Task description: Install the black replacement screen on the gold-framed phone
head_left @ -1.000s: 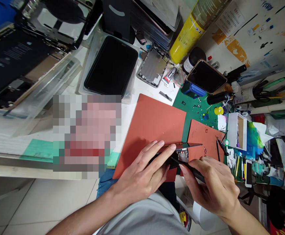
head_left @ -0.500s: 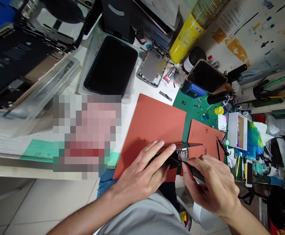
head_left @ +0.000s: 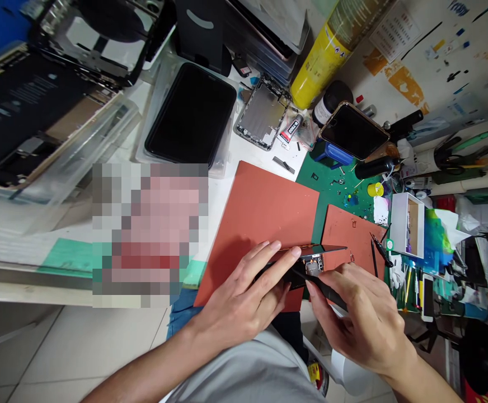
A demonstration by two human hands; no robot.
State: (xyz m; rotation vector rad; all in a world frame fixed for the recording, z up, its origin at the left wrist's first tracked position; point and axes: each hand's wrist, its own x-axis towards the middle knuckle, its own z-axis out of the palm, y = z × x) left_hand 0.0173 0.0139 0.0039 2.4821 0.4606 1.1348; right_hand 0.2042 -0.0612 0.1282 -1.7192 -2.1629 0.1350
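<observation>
An opened smartphone point(head_left: 314, 265) is tilted up near the front edge of the red mat point(head_left: 269, 196), its screen panel lifted from the body and metal parts showing in the gap. My left hand point(head_left: 244, 299) is closed around it, fingers over the raised panel and thumb low by the body. Pinched in my right hand point(head_left: 364, 313) are black tweezers point(head_left: 328, 292), pointing left into the gap. Their tip is hard to make out against the dark interior.
A second red mat point(head_left: 345, 229) lies on the green mat, with a black pen-like tool point(head_left: 381, 249) at its right. Behind are a phone frame point(head_left: 263, 112), a glue tube point(head_left: 291, 129), a black-screened phone point(head_left: 191, 112) and a yellow spray can point(head_left: 317, 70). A pixelated patch covers the left.
My right hand and the tweezers have shifted slightly left, so the tip reaches further into the phone. My left hand and the phone stay put.
</observation>
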